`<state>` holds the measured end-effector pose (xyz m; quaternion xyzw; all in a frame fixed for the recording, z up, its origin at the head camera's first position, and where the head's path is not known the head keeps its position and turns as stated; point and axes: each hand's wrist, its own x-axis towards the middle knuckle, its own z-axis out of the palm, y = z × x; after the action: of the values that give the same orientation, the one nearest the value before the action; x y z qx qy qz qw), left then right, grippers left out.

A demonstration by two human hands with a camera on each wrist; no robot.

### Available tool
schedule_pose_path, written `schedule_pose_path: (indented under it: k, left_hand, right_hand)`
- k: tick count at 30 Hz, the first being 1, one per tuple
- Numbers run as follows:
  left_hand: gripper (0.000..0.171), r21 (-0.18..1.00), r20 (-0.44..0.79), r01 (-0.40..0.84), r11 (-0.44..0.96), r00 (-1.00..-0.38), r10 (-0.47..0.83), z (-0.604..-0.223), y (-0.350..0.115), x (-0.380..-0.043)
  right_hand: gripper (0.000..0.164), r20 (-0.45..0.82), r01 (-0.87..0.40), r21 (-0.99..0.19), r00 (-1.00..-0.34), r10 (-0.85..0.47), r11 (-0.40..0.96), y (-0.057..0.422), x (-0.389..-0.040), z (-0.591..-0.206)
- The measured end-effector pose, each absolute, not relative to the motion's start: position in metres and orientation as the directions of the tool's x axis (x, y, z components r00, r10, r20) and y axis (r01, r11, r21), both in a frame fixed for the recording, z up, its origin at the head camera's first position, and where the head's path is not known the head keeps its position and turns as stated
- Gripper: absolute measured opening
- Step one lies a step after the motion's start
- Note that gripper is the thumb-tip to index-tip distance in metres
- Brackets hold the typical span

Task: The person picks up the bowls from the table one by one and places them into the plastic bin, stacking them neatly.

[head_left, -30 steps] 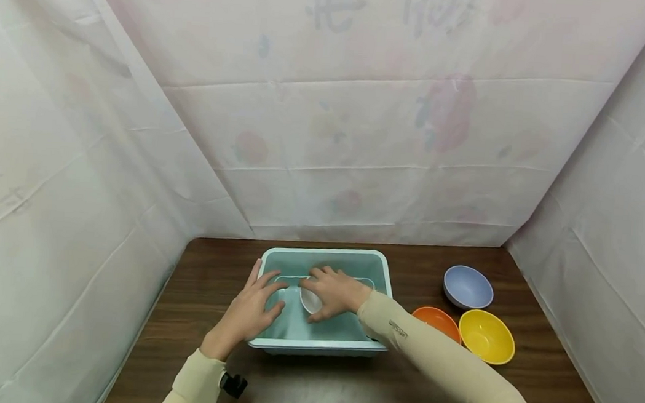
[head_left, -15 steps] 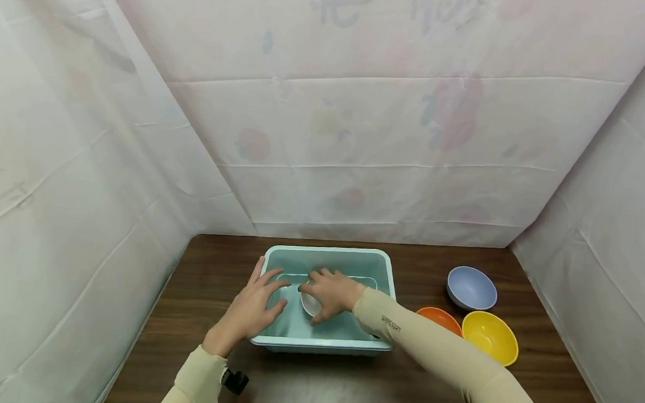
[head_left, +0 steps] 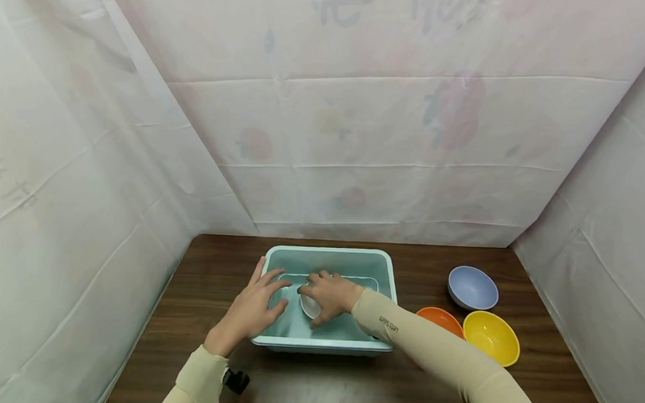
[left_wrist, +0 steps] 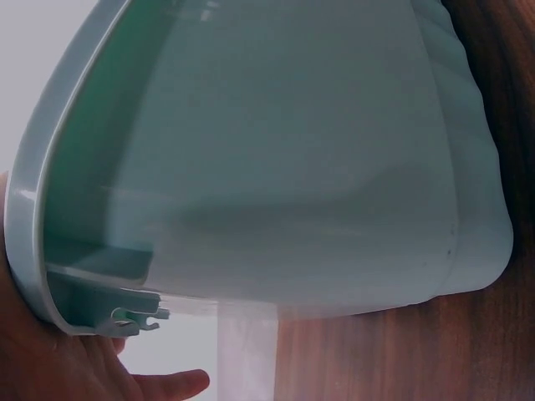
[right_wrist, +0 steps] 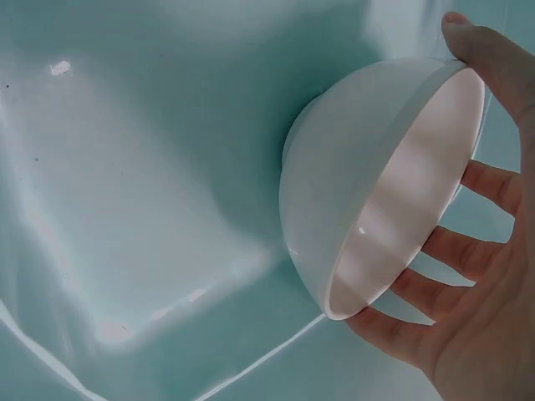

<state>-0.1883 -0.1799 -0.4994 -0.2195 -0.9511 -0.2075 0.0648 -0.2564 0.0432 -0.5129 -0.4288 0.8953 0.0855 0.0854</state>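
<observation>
Inside a pale teal plastic basin (head_left: pixel 322 343) is a white bowl (right_wrist: pixel 343 159), its opening turned up toward the palm. My right hand (head_left: pixel 334 296) holds the bowl, with the thumb at one side of the rim and the fingers spread along it. At the basin's left side, my left hand (head_left: pixel 250 309) rests over the rim, its fingers spread and fairly straight. The left wrist view shows the basin's outer wall close up, with part of the left hand (left_wrist: pixel 63 368) against the rim. In the head view the right hand hides much of the bowl.
Right of the basin on the dark wood table (head_left: pixel 311 389) stand a blue bowl (head_left: pixel 472 289), a yellow bowl (head_left: pixel 491 338) and an orange bowl (head_left: pixel 440 320), which the right sleeve partly covers. White printed cloth (head_left: pixel 348 141) hangs around the table.
The head view has shifted slightly. Both hands stay almost where they were; the right hand remains on the white bowl, which tilts a little differently.
</observation>
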Motion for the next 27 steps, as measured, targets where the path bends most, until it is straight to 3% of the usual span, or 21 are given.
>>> schedule_pose_path:
  k: [16, 27]
  left_hand:
    - [0.037, 0.365, 0.195, 0.438, 0.822, -0.899, 0.393, -0.502, -0.181, -0.188]
    - [0.036, 0.372, 0.172, 0.423, 0.826, -0.906, 0.387, -0.499, -0.18, -0.188]
  right_hand:
    - [0.095, -0.248, -0.767, 0.097, -0.636, -0.731, 0.634, 0.046, -0.257, -0.499]
    - [0.073, -0.145, -0.796, -0.068, -0.588, -0.796, 0.601, 0.058, -0.262, -0.458]
